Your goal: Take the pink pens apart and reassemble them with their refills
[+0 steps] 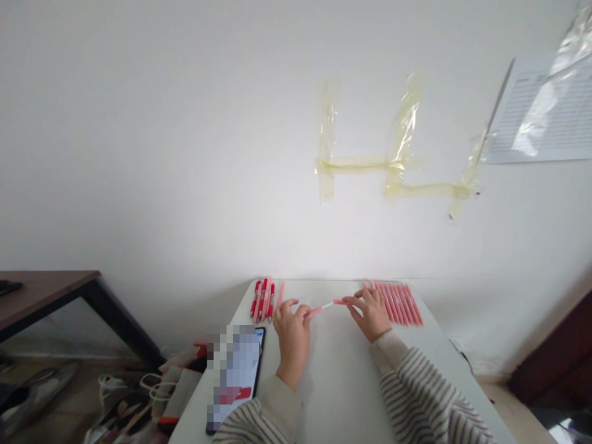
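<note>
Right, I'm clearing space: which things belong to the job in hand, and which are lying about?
Job, seemingly:
pink pen parts in left hand and right hand
row of slim pink pieces
red and pink pens

Lying about, seemingly:
phone
heaped clutter

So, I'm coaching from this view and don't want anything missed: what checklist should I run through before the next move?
1. Left hand gripping a pink piece: ok.
2. Right hand gripping another pink piece: ok.
3. The two pieces meeting: not ok, a white section shows between them.
4. White section firmly seated at both ends: cannot tell.
5. Row of pink pens lying side by side: ok.
6. Left sleeve off the phone: cannot tell.
</note>
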`<action>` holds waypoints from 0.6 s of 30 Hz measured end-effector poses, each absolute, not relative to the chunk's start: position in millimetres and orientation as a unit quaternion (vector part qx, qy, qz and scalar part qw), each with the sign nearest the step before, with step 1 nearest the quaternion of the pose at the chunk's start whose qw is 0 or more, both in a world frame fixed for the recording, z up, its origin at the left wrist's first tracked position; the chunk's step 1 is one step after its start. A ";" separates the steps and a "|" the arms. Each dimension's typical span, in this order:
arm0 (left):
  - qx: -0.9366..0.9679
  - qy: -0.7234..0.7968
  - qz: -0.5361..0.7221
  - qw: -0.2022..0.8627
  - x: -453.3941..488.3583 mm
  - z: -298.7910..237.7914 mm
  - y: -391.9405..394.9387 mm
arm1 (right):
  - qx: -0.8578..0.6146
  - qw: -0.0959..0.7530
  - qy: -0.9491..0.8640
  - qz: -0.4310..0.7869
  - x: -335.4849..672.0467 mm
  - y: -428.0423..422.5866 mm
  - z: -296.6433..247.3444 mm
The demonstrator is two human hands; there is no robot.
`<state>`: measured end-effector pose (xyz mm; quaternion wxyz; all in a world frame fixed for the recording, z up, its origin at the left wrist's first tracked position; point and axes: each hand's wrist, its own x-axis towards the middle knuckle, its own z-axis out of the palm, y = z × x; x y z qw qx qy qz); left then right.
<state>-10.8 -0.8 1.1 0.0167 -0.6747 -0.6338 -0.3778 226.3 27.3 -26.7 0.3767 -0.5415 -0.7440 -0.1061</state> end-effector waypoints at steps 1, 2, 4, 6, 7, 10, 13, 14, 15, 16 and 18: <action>-0.675 -0.633 -0.379 0.016 -10.7 1.0 -0.8 | -0.541 0.376 -0.745 -0.107 226.4 27.2 -26.9; -0.675 -0.632 -0.379 0.016 -10.7 0.8 -0.8 | -0.541 0.376 -0.745 -0.108 226.4 27.3 -27.1; -0.675 -0.631 -0.382 0.016 -10.8 0.6 -0.8 | -0.541 0.373 -0.746 -0.107 226.6 27.4 -27.5; -0.676 -0.630 -0.383 0.016 -10.8 0.4 -0.8 | -0.539 0.371 -0.749 -0.105 226.8 27.5 -27.4; -0.676 -0.630 -0.383 0.017 -10.8 0.3 -0.8 | -0.538 0.370 -0.750 -0.105 226.8 27.5 -27.1; -0.678 -0.627 -0.382 0.025 -10.4 0.5 -1.0 | -0.533 0.368 -0.755 -0.106 225.5 26.4 -24.8; -0.682 -0.623 -0.382 0.034 -9.6 1.4 -1.2 | -0.527 0.363 -0.761 -0.107 221.6 23.4 -21.4; -0.683 -0.622 -0.382 0.034 -9.3 1.7 -1.2 | -0.526 0.363 -0.762 -0.106 219.8 22.1 -20.5; -0.684 -0.621 -0.381 0.033 -9.0 1.9 -1.1 | -0.526 0.364 -0.762 -0.103 217.9 20.9 -19.8; -0.686 -0.620 -0.381 0.031 -8.6 2.0 -1.0 | -0.523 0.365 -0.764 -0.099 215.9 19.7 -19.3; -0.688 -0.618 -0.379 0.025 -8.1 1.5 -0.5 | -0.518 0.366 -0.767 -0.094 212.4 17.9 -18.8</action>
